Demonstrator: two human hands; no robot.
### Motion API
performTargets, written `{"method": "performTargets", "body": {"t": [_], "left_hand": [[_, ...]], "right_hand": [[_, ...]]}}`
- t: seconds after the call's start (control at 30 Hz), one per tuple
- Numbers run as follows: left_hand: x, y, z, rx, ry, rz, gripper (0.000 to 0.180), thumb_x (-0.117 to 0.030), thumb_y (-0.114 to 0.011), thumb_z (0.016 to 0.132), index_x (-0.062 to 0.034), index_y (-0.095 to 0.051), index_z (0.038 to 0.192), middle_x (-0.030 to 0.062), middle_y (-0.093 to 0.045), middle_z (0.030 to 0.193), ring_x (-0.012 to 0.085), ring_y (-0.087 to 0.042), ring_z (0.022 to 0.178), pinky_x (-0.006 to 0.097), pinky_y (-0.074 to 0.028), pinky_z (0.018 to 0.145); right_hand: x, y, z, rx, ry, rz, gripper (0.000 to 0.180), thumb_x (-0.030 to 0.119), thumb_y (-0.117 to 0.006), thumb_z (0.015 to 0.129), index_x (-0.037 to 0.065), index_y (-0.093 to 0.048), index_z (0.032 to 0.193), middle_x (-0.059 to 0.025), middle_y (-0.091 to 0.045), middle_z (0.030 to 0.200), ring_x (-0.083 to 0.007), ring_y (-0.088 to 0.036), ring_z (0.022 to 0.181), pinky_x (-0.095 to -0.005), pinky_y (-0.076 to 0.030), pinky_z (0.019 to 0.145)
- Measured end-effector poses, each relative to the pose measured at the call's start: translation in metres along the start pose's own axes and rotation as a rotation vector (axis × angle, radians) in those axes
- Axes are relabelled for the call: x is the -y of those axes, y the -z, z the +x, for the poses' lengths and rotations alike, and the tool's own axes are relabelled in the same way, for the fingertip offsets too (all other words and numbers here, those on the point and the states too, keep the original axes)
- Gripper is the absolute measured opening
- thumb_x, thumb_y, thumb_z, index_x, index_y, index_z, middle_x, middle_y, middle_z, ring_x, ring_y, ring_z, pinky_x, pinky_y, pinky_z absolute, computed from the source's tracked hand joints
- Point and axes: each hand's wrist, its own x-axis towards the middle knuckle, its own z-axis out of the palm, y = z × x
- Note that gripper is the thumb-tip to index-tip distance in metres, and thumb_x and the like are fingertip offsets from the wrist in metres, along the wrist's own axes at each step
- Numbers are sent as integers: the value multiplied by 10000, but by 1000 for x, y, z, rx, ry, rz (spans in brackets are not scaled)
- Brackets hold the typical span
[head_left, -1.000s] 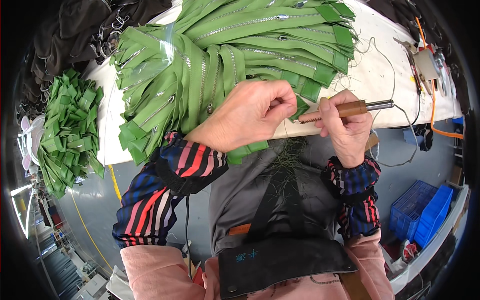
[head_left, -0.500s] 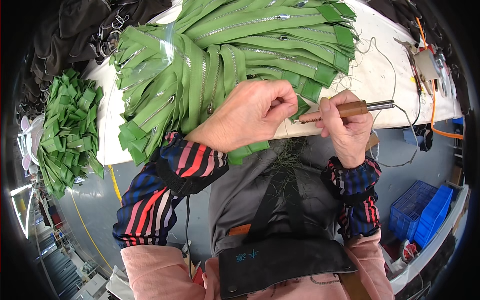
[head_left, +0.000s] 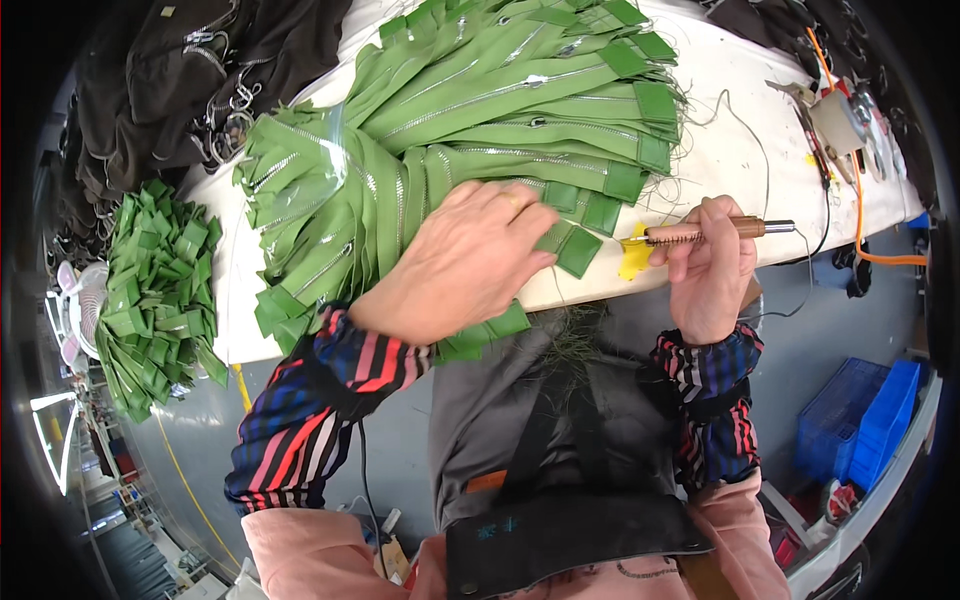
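My left hand (head_left: 462,265) lies flat on a fanned pile of green zipper strips (head_left: 450,130) on the white table (head_left: 740,150), its fingers pinching the end of one green strip (head_left: 572,245) at the table's front edge. My right hand (head_left: 708,270) grips a wooden-handled heated tool (head_left: 715,231) with a metal tip and a black cord. The tool lies level, its tip pointing left toward the strip end, a small gap apart. A yellow patch (head_left: 634,258) sits on the table under the tip.
A second heap of green pieces (head_left: 150,290) lies at the left. Dark garments with metal rings (head_left: 200,80) are piled at the back left. Small tools and an orange cable (head_left: 850,130) are at the table's right end. Blue crates (head_left: 860,420) stand on the floor right.
My left hand has shifted slightly on the pile and its fingers now pinch one strip end. The tool in my right hand has drawn a little away from it.
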Motion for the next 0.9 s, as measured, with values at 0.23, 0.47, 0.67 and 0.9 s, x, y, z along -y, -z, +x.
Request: {"method": "performTargets", "body": {"t": [0.23,0.47,0.67,0.9], "left_hand": [[-1,26,-18,160,169,90,154,-143,-581,832,-51,-526,942,129,-576,755,310,-571,669,396,-448,641],[-11,-6,16,-55,164,72,149,-137,-589,816,-35,-535,909,119,-548,886,302,-580,779,383,-479,634],[-4,-10,14,14,37,126,147,-99,-575,811,-12,-531,921,122,-544,887,294,-549,866,375,-443,788],[1,-14,9,-57,134,146,355,-95,-564,817,21,-477,1141,190,-530,1059,356,-498,1014,406,-405,867]], "right_hand": [[2,0,2,24,-9,14,175,147,-527,890,37,-515,754,-46,-544,592,-86,-482,416,-238,-463,444],[2,0,2,34,-20,43,184,154,-521,892,39,-515,748,-48,-541,586,-85,-479,416,-236,-462,445],[3,3,4,56,-12,16,185,158,-529,891,38,-520,749,-44,-545,594,-88,-487,416,-236,-465,443],[2,2,3,38,-16,26,181,150,-532,887,35,-524,747,-41,-553,626,-87,-487,413,-237,-466,437]]}}
